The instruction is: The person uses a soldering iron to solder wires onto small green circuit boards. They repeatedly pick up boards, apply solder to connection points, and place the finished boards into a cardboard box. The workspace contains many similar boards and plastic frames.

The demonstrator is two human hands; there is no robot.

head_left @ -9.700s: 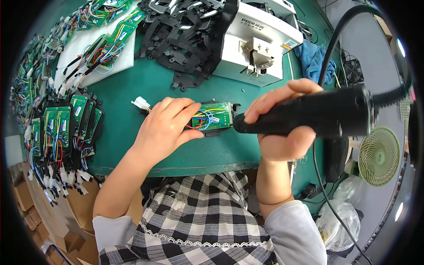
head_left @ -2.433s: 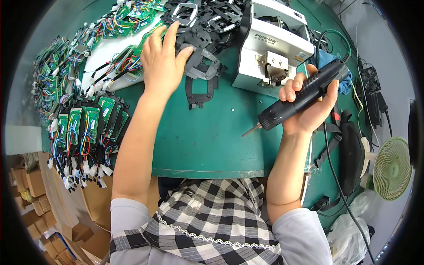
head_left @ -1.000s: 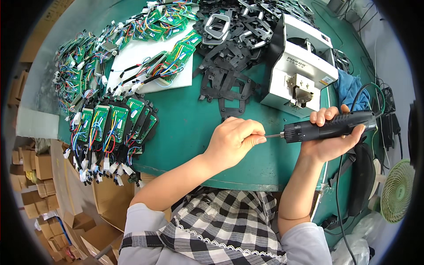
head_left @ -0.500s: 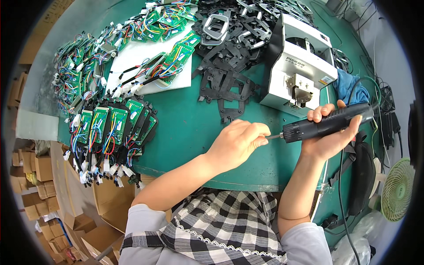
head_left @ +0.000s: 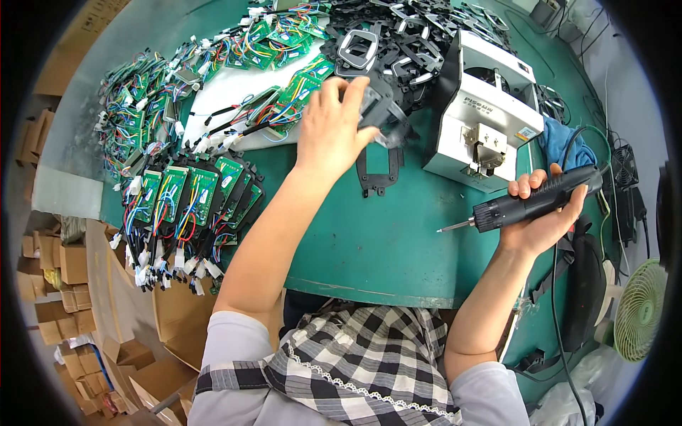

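I saw the bare left hand (head_left: pixel 331 132) outstretched, its thumb (head_left: pixel 365 135) parted from the fingers (head_left: pixel 356 91), and the bare right hand (head_left: pixel 534 233) curled tight.

At the near edge of the counter (head_left: pixel 383 263) I see a checked apron (head_left: pixel 362 348) in black, white and grey, its cloth creased. A white trim (head_left: pixel 376 400), scalloped like lace, slants across it. A strap (head_left: pixel 231 376) in matching check lies against the left sleeve (head_left: pixel 227 341). That and the right sleeve (head_left: pixel 490 394) are plain pale grey, ending about the elbows; both forearms (head_left: pixel 273 241) are bare.
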